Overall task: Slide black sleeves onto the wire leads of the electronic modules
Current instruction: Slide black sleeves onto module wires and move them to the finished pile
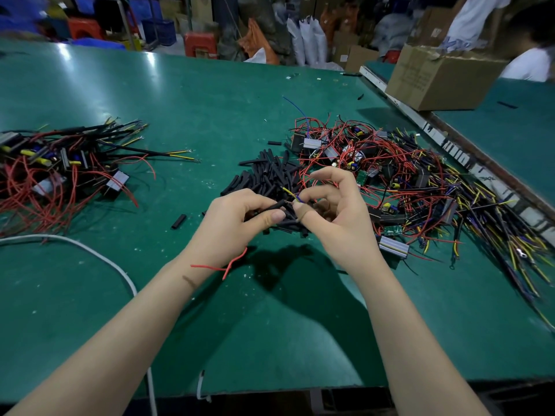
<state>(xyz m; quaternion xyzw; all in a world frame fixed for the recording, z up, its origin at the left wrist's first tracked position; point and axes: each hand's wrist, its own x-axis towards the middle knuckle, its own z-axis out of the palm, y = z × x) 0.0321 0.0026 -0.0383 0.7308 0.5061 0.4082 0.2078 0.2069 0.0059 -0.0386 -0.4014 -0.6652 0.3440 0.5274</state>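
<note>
Left hand (237,219) pinches a black sleeve (274,205) between thumb and fingers, its open end pointing right toward the wire leads (292,195). Right hand (333,211) pinches those yellow and blue leads between thumb and forefinger, tips just beside the sleeve mouth; whether they have entered it cannot be told. Both hands sit over the loose sleeve pile (267,172). Unsleeved modules (390,175) tangled at right, sleeved modules (60,166) at left, cardboard box (441,82) far right on the green table (180,100)
</note>
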